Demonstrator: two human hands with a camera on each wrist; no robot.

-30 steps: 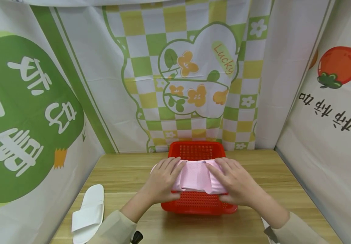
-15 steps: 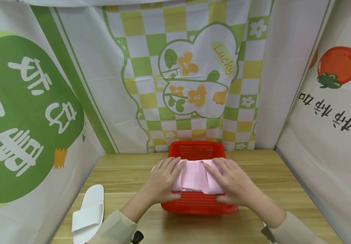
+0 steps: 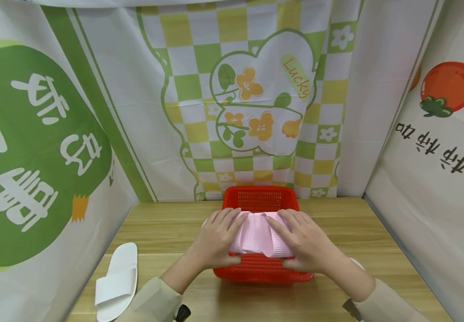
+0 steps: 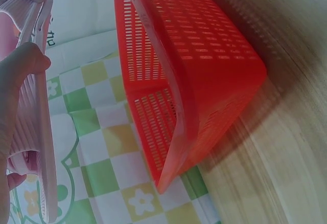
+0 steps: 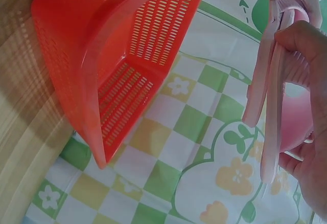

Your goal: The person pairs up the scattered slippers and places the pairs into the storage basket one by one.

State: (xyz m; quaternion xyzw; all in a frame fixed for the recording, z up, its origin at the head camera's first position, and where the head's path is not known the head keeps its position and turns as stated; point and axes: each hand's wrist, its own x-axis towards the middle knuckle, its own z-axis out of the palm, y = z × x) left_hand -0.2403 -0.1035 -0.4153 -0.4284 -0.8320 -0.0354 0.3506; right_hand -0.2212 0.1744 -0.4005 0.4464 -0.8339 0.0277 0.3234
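Note:
A pair of pink ribbed slippers is held level above the red basket, one overlapping the other. My left hand grips the left slipper over its strap, thumb underneath. At the other end, my right hand grips the second slipper the same way. In the right wrist view the two pink soles lie flat against each other, staggered in length. The left wrist view shows a sole edge apart from the basket rim. Fingers hide much of both straps.
On the table's left side lies a white slipper. A white edge shows beside my right forearm, mostly hidden by it. The basket stands on the wooden table, near the patterned back curtain. Fabric walls close both sides.
My right hand has shifted slightly left, and the gap between the two pink straps has narrowed. My left hand has barely moved. More of the white edge by my right forearm shows.

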